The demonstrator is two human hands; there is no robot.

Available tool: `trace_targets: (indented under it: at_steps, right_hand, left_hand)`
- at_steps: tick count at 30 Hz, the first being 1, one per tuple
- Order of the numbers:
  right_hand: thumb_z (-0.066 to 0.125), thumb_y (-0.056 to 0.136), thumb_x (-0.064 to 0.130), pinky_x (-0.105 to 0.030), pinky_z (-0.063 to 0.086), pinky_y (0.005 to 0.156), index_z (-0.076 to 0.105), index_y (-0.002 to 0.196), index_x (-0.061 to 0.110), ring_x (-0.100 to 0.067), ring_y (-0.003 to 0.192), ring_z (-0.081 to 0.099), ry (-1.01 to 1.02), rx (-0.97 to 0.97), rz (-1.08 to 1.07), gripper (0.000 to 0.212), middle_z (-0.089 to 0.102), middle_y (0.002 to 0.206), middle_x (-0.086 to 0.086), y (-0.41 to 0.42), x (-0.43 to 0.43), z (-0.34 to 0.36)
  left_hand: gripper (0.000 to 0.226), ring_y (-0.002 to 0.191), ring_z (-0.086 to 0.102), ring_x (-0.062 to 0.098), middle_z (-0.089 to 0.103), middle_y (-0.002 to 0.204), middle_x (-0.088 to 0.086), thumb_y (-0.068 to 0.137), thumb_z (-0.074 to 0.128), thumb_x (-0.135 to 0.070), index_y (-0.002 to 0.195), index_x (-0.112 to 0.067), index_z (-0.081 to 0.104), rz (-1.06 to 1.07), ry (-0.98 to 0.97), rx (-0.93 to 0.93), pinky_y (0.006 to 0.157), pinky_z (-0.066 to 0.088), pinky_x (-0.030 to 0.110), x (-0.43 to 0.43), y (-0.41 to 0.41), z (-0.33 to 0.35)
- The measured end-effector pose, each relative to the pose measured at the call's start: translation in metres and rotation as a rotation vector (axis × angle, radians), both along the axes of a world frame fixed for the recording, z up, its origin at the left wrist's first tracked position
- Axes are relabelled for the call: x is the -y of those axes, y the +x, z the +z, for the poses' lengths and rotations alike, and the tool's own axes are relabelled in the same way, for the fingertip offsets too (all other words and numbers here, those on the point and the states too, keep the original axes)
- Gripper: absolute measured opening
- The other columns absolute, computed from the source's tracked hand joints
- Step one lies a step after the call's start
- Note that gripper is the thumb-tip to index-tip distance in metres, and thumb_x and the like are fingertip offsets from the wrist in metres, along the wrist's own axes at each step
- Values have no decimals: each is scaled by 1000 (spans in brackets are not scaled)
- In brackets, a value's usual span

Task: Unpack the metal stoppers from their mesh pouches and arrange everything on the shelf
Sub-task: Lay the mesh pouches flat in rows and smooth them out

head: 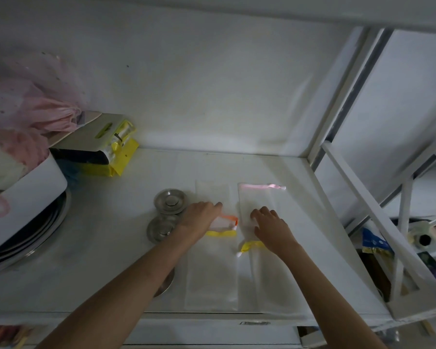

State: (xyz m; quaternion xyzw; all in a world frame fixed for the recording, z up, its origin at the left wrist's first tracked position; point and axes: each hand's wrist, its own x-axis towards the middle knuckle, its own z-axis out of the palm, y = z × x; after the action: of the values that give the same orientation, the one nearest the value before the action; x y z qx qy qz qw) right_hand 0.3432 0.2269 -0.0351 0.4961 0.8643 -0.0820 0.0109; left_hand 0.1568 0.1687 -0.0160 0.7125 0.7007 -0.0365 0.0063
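Three round metal stoppers lie in a column on the white shelf (111,248): one at the back (170,200), one in the middle (161,229), and one (165,283) partly under my left forearm. Several flat white mesh pouches lie to their right in two columns. The back right pouch (258,200) has a pink ribbon, the back left pouch (213,192) an orange one, and the front left pouch (212,273) and front right pouch (267,275) have yellow ribbons. My left hand (199,217) rests palm down on the back left pouch. My right hand (269,225) lies flat on the back right pouch.
A white tub (28,197) with pink fabric sits on stacked metal plates (30,245) at the left. A yellow packet (116,152) lies behind it. A white rack frame (378,210) with packed goods stands to the right. The shelf's front edge runs below my forearms.
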Motion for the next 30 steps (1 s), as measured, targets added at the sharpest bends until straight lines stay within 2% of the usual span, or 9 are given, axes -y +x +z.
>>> trace_targets:
  at_steps: [5, 11, 14, 16, 18, 21, 24, 27, 30]
  right_hand:
    - [47, 88, 7, -41, 49, 85, 47, 120, 13, -29, 105, 49, 12, 1, -3, 33, 50, 119, -10, 1, 2, -2]
    - [46, 87, 5, -41, 48, 86, 49, 119, 13, -29, 104, 49, -4, -48, -5, 33, 51, 118, -9, 2, 2, -3]
    - [45, 88, 6, -40, 48, 87, 48, 121, 13, -29, 105, 49, -6, -51, 4, 34, 51, 119, -9, 3, 4, -5]
    - [45, 88, 6, -39, 48, 87, 47, 121, 13, -29, 107, 49, -1, -51, 13, 34, 51, 120, -9, 4, 4, -7]
    - [46, 88, 6, -40, 48, 88, 47, 122, 13, -29, 107, 49, -4, -52, 24, 35, 50, 120, -9, 5, 4, -8]
    - [45, 88, 6, -40, 48, 89, 46, 123, 12, -30, 109, 48, -16, -48, 33, 36, 50, 121, -10, 5, 3, -8]
    - [45, 87, 4, -42, 48, 89, 45, 124, 11, -31, 109, 48, -22, -35, 36, 37, 50, 122, -11, 3, 2, -6]
    - [44, 88, 6, -42, 49, 89, 44, 125, 11, -31, 108, 48, -24, -25, 29, 37, 49, 122, -12, 0, 4, -4]
    - [45, 89, 10, -43, 49, 88, 44, 124, 10, -32, 108, 47, -21, -17, 21, 35, 48, 121, -13, -4, 6, -3]
  left_hand:
    - [11, 89, 62, 36, 67, 94, 11, 87, 45, -18, 90, -12, 53, 91, 282, 341, 68, 47, 39, -2, 6, 45]
    - [15, 81, 59, 37, 65, 84, 15, 85, 43, -13, 71, -16, 48, 228, 382, 486, 63, 39, 33, -38, -2, 68]
    - [14, 92, 61, 38, 62, 95, 17, 87, 40, -12, 89, -11, 54, 265, 220, 436, 70, 43, 36, -59, -9, 45]
    - [26, 105, 56, 39, 57, 113, 20, 89, 41, -9, 114, -9, 47, 291, 103, 335, 83, 44, 41, -68, -15, 30]
    - [39, 116, 47, 38, 50, 125, 20, 87, 43, -1, 125, -8, 39, 320, 106, 212, 93, 39, 44, -72, -20, 18]
    - [56, 128, 35, 35, 40, 136, 18, 80, 52, 5, 131, -9, 35, 337, 204, 171, 101, 33, 44, -70, -26, 3]
    - [49, 129, 34, 32, 40, 138, 13, 82, 47, 2, 128, -12, 43, 241, 310, 184, 102, 32, 43, -59, -20, -11]
    - [36, 125, 40, 30, 47, 136, 11, 87, 42, -7, 122, -12, 50, 143, 218, 185, 96, 37, 43, -40, 2, -25]
    - [40, 127, 38, 29, 43, 140, 10, 95, 35, -15, 135, -16, 41, 106, 71, 185, 100, 37, 42, -23, 16, -39]
